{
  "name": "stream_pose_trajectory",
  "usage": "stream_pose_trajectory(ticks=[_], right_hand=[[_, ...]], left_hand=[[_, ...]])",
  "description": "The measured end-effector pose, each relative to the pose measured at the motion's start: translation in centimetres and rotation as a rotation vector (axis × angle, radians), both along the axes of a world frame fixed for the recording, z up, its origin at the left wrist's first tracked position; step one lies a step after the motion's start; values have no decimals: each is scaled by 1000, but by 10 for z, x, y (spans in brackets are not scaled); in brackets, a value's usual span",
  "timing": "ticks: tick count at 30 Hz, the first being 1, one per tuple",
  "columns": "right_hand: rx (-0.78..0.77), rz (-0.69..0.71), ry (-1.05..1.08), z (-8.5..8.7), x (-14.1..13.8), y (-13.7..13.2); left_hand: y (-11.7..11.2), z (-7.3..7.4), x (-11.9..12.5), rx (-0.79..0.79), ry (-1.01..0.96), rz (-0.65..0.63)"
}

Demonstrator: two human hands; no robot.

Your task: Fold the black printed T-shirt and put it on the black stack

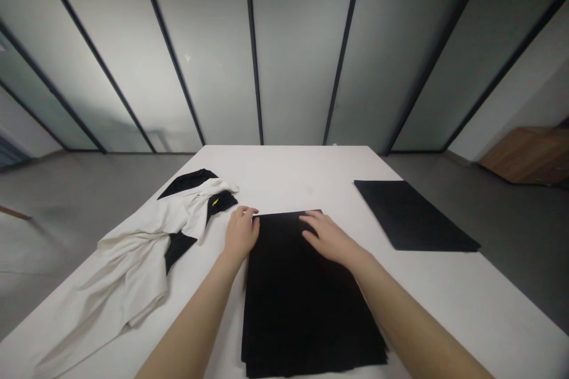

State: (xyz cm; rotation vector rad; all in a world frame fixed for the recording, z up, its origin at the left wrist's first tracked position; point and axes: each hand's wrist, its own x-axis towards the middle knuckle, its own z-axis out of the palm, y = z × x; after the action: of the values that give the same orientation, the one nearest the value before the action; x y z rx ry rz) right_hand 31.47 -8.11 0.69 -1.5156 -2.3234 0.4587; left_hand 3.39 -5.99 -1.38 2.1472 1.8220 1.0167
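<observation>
A folded black cloth lies in a thick stack on the white table, directly in front of me. My left hand is at its far left corner, with the fingers curled at the edge. I cannot tell whether they pinch the cloth. My right hand rests flat on the cloth's far right part, fingers spread. To the left lies a crumpled white garment with black parts. A flat black cloth lies to the right, and neither hand touches it or the garment.
Frosted glass panels with dark frames stand beyond the table's far edge. A grey floor surrounds the table. A wooden cabinet stands at the far right. A small yellow mark shows on the garment.
</observation>
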Motion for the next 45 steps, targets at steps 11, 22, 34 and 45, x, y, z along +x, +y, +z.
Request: stream_pose_trajectory(ticks=[11,22,34,45], right_hand=[[-94,-39,-185,-36,-46,-11],[-124,-394,-226,-46,-9,22],[41,155,-152,-51,-39,8],[-47,-236,-205,-48,-18,23]], left_hand=[[-22,-40,58,-175,354,-222],[-10,-23,45,-281,435,21],[-7,-35,55,-78,482,-325],[3,-37,36,-274,411,47]])
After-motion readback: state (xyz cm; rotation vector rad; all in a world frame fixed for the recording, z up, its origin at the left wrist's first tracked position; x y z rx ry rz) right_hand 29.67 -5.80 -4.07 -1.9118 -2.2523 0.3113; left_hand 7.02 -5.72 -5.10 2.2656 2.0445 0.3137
